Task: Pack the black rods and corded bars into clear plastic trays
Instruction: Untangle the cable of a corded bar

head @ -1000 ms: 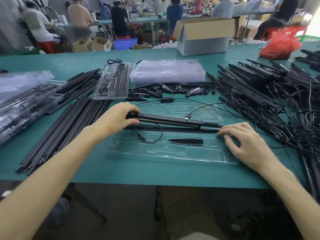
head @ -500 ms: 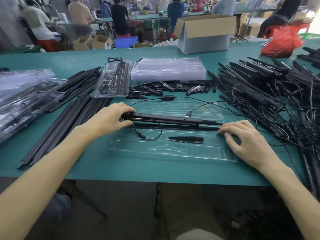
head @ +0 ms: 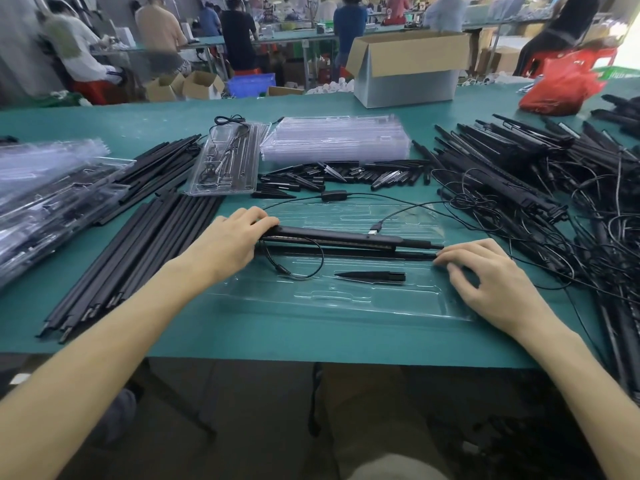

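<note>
The left hand (head: 235,244) grips one end of a long black corded bar (head: 346,238) above a clear plastic tray (head: 346,303) on the counter (head: 277,337); the right hand (head: 485,275), loosely opened, touches the other. Best lowered with both ends level.

An open cardboard box (head: 408,77), brown flaps raised and walls grey, stands at the far edge of the teal surface (head: 138,121). To the right of the box a crumpled red plastic bag (head: 561,88) lies on the same surface. Just left of the box is a heap of small white pieces (head: 332,86). Farther left are a blue crate (head: 251,84) and open brown cartons (head: 194,86). Behind the box, people (head: 239,32) work at another long bench (head: 294,36), most with backs turned. To the right of the box is a red stool (head: 536,62).
</note>
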`<state>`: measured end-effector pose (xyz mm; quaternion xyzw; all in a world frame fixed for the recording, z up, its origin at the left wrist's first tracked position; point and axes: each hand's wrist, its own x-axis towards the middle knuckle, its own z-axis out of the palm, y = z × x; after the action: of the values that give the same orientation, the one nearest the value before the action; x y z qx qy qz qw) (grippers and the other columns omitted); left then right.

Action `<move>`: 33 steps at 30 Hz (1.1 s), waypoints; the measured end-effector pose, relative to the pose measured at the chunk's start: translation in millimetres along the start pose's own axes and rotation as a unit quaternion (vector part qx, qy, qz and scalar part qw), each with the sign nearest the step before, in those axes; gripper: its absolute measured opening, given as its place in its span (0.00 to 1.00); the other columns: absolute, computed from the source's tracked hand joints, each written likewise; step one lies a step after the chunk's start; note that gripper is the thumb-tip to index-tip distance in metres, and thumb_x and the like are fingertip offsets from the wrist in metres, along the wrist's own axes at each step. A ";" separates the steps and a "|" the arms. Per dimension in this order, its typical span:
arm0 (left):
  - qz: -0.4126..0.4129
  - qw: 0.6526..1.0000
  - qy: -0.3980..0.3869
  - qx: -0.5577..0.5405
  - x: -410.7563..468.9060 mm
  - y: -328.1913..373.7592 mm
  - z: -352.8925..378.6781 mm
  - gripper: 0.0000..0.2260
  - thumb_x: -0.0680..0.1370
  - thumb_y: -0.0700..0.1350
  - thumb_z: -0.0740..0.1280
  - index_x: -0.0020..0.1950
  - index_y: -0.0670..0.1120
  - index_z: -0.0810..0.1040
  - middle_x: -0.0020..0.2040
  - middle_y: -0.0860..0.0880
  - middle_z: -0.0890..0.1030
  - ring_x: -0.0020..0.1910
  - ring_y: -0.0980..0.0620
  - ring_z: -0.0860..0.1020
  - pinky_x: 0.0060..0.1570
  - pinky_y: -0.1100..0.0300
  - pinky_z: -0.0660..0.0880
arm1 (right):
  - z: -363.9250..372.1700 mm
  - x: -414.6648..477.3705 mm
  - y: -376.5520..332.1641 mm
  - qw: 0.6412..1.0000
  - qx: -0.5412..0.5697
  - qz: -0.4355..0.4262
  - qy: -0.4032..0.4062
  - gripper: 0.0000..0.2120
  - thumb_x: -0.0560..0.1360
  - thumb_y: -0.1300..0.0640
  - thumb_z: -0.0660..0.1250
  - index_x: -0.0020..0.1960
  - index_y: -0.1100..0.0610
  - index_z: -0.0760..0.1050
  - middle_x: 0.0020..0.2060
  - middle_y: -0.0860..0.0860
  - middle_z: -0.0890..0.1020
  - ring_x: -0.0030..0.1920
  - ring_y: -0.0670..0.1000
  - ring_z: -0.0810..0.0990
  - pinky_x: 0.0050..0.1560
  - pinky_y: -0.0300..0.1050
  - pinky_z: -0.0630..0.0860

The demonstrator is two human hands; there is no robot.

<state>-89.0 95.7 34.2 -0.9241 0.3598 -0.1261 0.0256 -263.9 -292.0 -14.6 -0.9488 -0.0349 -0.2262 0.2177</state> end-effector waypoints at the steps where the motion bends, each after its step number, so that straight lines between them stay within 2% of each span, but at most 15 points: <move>1: -0.003 1.000 -0.003 0.002 -0.8 0.4 0.7 0.30 0.74 0.30 0.63 0.75 0.46 0.67 0.68 0.47 0.70 0.62 0.44 0.71 0.52 0.47 0.74 | -0.2 0.1 -0.2 1.000 0.000 0.001 0.000 0.08 0.79 0.57 0.65 0.53 0.48 0.82 0.52 0.36 0.80 0.60 0.43 0.72 0.56 0.42 0.71; 8: -0.019 0.997 0.061 0.046 -6.8 0.4 1.7 0.30 0.71 0.27 0.65 0.72 0.44 0.71 0.68 0.46 0.72 0.63 0.44 0.73 0.51 0.49 0.72 | -2.0 -0.4 -2.3 1.000 0.000 0.007 -0.002 0.09 0.79 0.58 0.66 0.53 0.49 0.82 0.52 0.38 0.81 0.60 0.43 0.72 0.57 0.43 0.72; 13: -0.031 0.988 0.151 0.016 -7.2 0.9 -10.8 0.17 0.74 0.29 0.67 0.58 0.44 0.82 0.57 0.46 0.80 0.55 0.41 0.78 0.52 0.46 0.71 | -2.2 -0.5 -2.9 1.000 0.000 0.002 0.000 0.08 0.79 0.59 0.66 0.53 0.50 0.83 0.52 0.38 0.81 0.60 0.44 0.72 0.56 0.44 0.73; 15: -0.048 0.980 0.195 -0.017 -3.0 3.8 -20.7 0.13 0.76 0.29 0.66 0.55 0.42 0.83 0.57 0.43 0.79 0.55 0.41 0.77 0.51 0.44 0.73 | -1.9 -0.1 -3.1 1.000 0.000 0.002 -0.001 0.08 0.79 0.59 0.66 0.53 0.50 0.83 0.52 0.38 0.81 0.60 0.44 0.72 0.56 0.45 0.73; 19: -0.081 0.966 0.243 -0.034 20.1 16.5 -40.8 0.15 0.80 0.32 0.65 0.61 0.44 0.83 0.63 0.39 0.72 0.61 0.39 0.70 0.57 0.45 0.74 | -1.7 0.1 -3.4 1.000 -0.001 0.002 -0.004 0.08 0.79 0.58 0.66 0.53 0.49 0.82 0.52 0.38 0.81 0.60 0.44 0.72 0.57 0.45 0.73; 21: -0.084 0.961 0.252 -0.081 35.9 28.2 -48.3 0.14 0.81 0.35 0.65 0.64 0.45 0.82 0.65 0.40 0.70 0.62 0.40 0.68 0.63 0.54 0.70 | -1.5 0.4 -3.7 1.000 -0.002 0.002 -0.003 0.08 0.79 0.58 0.65 0.53 0.49 0.82 0.52 0.38 0.81 0.60 0.44 0.72 0.57 0.44 0.73; 23: -0.069 0.953 0.256 -0.143 50.6 44.2 -52.4 0.15 0.80 0.36 0.67 0.67 0.42 0.78 0.65 0.40 0.69 0.62 0.47 0.67 0.67 0.60 0.65 | -1.1 0.7 -3.6 1.000 -0.003 0.001 -0.003 0.08 0.80 0.58 0.65 0.53 0.49 0.82 0.52 0.38 0.81 0.60 0.44 0.72 0.57 0.44 0.73; 26: 0.002 0.945 0.229 -0.234 67.4 73.0 -52.5 0.20 0.78 0.37 0.70 0.70 0.38 0.72 0.65 0.40 0.68 0.62 0.52 0.70 0.71 0.55 0.69 | -0.7 1.0 -2.5 1.000 -0.003 0.003 -0.004 0.08 0.80 0.58 0.65 0.53 0.49 0.82 0.52 0.37 0.81 0.60 0.44 0.72 0.57 0.43 0.73; 29: 0.082 0.937 0.185 -0.286 74.6 98.0 -45.9 0.21 0.78 0.36 0.71 0.69 0.37 0.70 0.67 0.40 0.66 0.62 0.49 0.74 0.67 0.59 0.74 | 0.3 1.5 -1.6 1.000 -0.005 0.002 -0.002 0.09 0.80 0.58 0.65 0.53 0.49 0.82 0.52 0.37 0.81 0.59 0.44 0.72 0.58 0.42 0.72; 31: 0.122 0.930 0.195 -0.285 74.3 107.1 -38.0 0.15 0.78 0.33 0.69 0.64 0.36 0.74 0.64 0.40 0.69 0.59 0.50 0.76 0.61 0.63 0.76 | 0.9 1.9 -1.3 1.000 -0.005 0.002 -0.001 0.09 0.79 0.57 0.65 0.53 0.49 0.82 0.52 0.37 0.81 0.59 0.44 0.72 0.58 0.42 0.72; 33: 0.124 0.923 0.233 -0.281 71.0 106.6 -30.1 0.08 0.79 0.32 0.67 0.58 0.37 0.77 0.59 0.43 0.72 0.51 0.52 0.77 0.53 0.66 0.78 | 1.0 1.7 -0.5 1.000 -0.004 0.001 0.000 0.09 0.79 0.57 0.65 0.53 0.48 0.82 0.52 0.37 0.80 0.59 0.43 0.72 0.57 0.41 0.72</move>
<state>-116.3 -29.5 63.9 -0.7860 0.4880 -0.2269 -0.3042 -262.1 -291.2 -14.4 -0.9497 -0.0326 -0.2263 0.2142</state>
